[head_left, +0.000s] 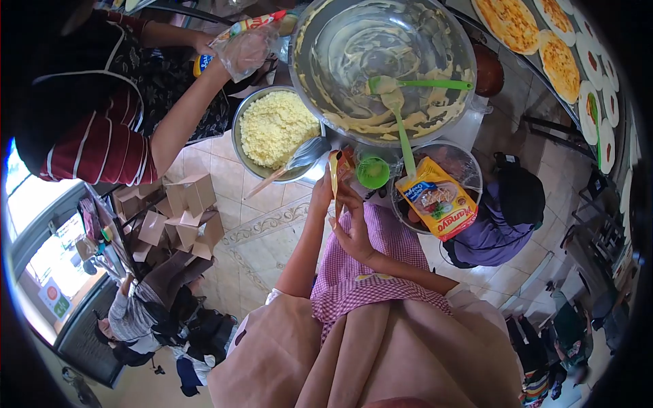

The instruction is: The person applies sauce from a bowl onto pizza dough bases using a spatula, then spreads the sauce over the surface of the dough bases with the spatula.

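My left hand [322, 195] and my right hand [354, 231] are closed on a narrow orange-yellow packet [335, 173], held upright between them above my checked apron. Just right of the packet stands a green cup [373, 172]. A large steel bowl [306, 81] smeared with cream holds two green spatulas [435, 84]. To its lower left, a smaller bowl [239, 146] contains pale yellow grated food [279, 126] and a spatula with a wooden handle [272, 178]. A yellow mayonnaise pouch [439, 200] lies over another bowl [476, 163] at the right.
At upper left a co-worker [102, 136] in a plastic glove holds a similar packet [255, 24]. Another person [500, 211] in purple is at the right. Round flatbreads [561, 64] line the upper-right table. Cardboard boxes [190, 197] and more people [139, 313] are at lower left.
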A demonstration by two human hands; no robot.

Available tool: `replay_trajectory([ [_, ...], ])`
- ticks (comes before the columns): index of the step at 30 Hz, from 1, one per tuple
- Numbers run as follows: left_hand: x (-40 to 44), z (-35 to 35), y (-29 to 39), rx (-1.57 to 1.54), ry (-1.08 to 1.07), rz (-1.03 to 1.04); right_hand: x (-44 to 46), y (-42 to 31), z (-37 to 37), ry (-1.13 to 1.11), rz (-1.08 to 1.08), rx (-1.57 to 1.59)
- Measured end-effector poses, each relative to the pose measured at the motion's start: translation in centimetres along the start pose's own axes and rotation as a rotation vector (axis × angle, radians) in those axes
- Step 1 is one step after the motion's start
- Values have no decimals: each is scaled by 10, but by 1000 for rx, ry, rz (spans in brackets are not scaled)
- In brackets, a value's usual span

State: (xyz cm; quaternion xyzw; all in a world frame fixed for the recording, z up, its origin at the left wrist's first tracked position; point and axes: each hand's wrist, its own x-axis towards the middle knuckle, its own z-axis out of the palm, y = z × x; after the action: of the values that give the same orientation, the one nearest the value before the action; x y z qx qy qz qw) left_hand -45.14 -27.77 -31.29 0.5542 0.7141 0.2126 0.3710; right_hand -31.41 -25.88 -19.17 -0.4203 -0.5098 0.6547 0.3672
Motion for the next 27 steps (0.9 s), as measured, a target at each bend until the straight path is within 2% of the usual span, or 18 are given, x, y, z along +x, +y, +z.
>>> replay_trajectory([
  [3, 1, -3, 2, 15, -11, -111, 2, -6, -7, 17, 28, 10],
  [5, 8, -23, 44, -220, 47, -352, 3, -15, -13, 26, 57, 12],
  [8, 12, -39, 68, -493, 22, -479, 2, -11, -19, 17, 77, -42],
  [14, 10, -35, 58, -496, -127, -563, 1, -4, -21, 3, 36, -157],
  [18, 15, -32, 59, -544, -90, -569, 5, -7, -25, 13, 49, -196],
  [23, 19, -37, 81, -594, -26, -467, 9, -11, -31, 50, 66, -138],
  [26, 19, -41, 96, -669, 66, -506, 6, -17, -37, 25, 77, -137],
  [27, 14, -41, 87, -609, 41, -488, 3, -22, -39, 21, 133, -97],
])
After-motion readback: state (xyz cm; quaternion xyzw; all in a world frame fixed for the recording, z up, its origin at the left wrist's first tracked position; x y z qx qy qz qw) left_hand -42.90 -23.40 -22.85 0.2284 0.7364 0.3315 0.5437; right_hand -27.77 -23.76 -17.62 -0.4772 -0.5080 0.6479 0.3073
